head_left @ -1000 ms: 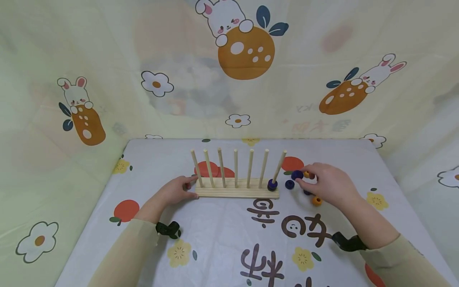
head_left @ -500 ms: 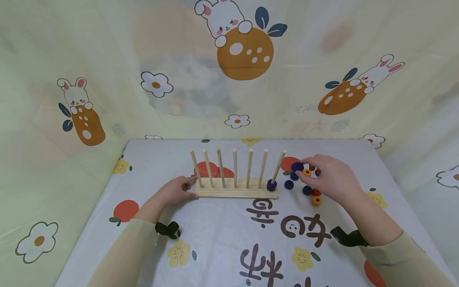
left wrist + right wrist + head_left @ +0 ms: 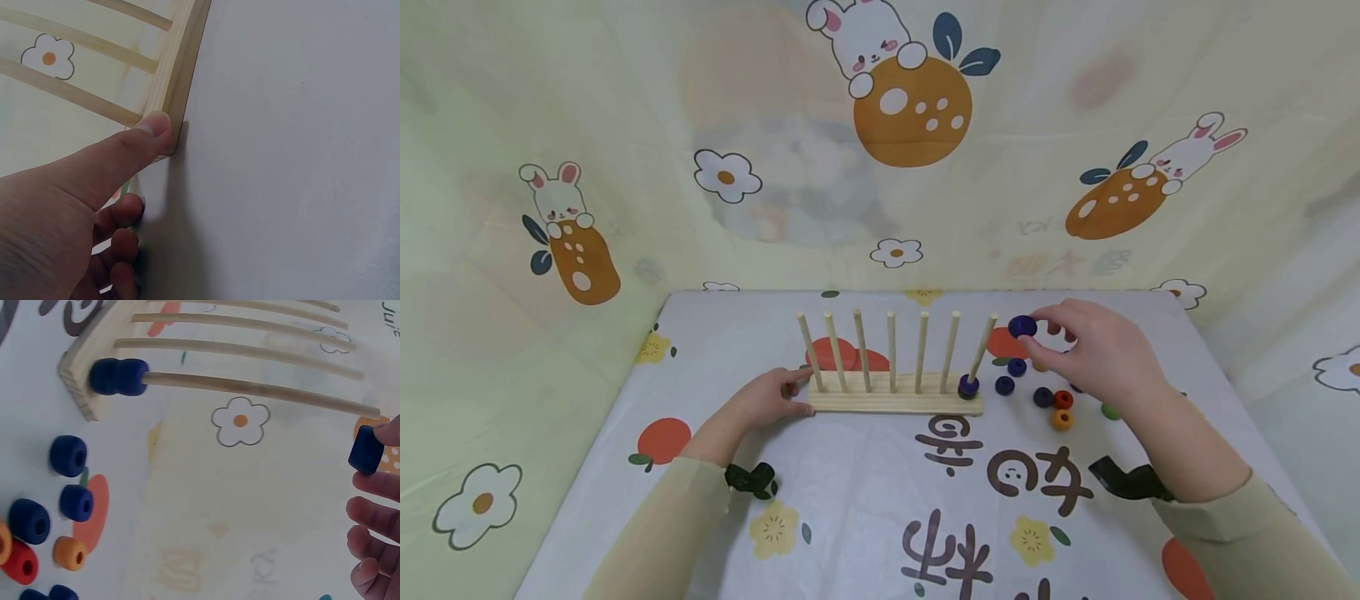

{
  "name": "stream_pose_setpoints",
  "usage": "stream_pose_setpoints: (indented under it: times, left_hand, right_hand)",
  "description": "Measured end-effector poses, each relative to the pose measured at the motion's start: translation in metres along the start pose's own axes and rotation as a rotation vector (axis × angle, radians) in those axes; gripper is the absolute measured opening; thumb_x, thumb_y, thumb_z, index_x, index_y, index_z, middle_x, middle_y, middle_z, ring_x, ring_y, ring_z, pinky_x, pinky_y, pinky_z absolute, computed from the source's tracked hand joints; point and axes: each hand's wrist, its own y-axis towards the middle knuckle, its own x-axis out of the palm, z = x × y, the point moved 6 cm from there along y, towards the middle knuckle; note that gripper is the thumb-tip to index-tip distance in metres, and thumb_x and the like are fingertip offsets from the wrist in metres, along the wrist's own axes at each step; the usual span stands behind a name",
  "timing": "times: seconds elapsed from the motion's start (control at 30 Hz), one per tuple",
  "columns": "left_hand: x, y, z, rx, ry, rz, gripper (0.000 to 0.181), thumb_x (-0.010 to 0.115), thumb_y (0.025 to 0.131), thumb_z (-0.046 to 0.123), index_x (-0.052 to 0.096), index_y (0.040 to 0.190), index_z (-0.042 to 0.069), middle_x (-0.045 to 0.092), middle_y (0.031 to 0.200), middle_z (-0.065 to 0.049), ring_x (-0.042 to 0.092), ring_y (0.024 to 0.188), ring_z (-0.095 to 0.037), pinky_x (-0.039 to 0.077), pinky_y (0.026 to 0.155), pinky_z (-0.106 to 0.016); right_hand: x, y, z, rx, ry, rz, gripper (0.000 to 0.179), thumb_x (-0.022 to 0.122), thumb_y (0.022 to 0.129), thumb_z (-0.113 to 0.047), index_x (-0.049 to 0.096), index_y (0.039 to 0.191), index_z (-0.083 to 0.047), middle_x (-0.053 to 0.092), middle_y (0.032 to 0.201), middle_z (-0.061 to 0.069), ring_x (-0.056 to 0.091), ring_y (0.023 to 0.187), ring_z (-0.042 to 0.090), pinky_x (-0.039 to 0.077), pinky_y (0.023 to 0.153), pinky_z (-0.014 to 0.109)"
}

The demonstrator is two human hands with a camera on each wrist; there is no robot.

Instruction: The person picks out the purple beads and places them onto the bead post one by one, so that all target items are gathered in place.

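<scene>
A wooden peg stand (image 3: 895,403) with a row of upright pegs is on the table, its left end held between thumb and fingers of my left hand (image 3: 767,398). In the left wrist view the thumb (image 3: 147,128) presses on the base's end. My right hand (image 3: 1097,346) pinches a dark blue bead (image 3: 367,449) between thumb and index finger, level with the top of the rightmost peg (image 3: 982,348) and a little to its right, apart from it. At that peg's foot, the right wrist view shows two threaded blue beads (image 3: 119,377).
Right of the stand lie loose beads: several blue ones (image 3: 1004,385), a red bead (image 3: 1063,400), orange ones (image 3: 1062,419) and a green bead (image 3: 1110,412) partly behind the right wrist. A patterned cloth (image 3: 850,500) covers the table; a printed curtain (image 3: 805,208) hangs behind.
My right hand has lifted a blue bead up from the loose beads to peg-top height, uncovering more of them. The left hand and the stand stay where they were.
</scene>
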Motion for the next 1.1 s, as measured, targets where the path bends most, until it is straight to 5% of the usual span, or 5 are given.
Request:
stream_pose_setpoints:
  times: [0.4,1.1]
  left_hand:
    - [0.001,-0.001,0.001,0.005,-0.002,0.008,0.078,0.083,0.08,0.036,0.049,0.148,0.02,0.052,0.09,-0.004,0.047,0.083,-0.019,0.038,0.072,-0.034]
    - [-0.001,-0.001,0.0,0.027,-0.023,0.007,0.078,0.083,0.08,0.036,0.049,0.148,0.018,0.052,0.089,-0.004,0.046,0.081,-0.019,0.038,0.071,-0.034]
  right_hand:
    - [-0.019,0.004,-0.019,-0.037,-0.01,0.102,0.044,0.074,0.087,-0.039,0.069,0.121,-0.011,0.065,0.096,0.008,0.059,0.088,0.025,0.051,0.068,0.043]
    - [-0.015,0.01,-0.033,-0.083,0.024,0.115,0.04,0.072,0.09,-0.039,0.07,0.118,-0.011,0.065,0.094,0.006,0.058,0.085,0.023,0.048,0.07,0.041]
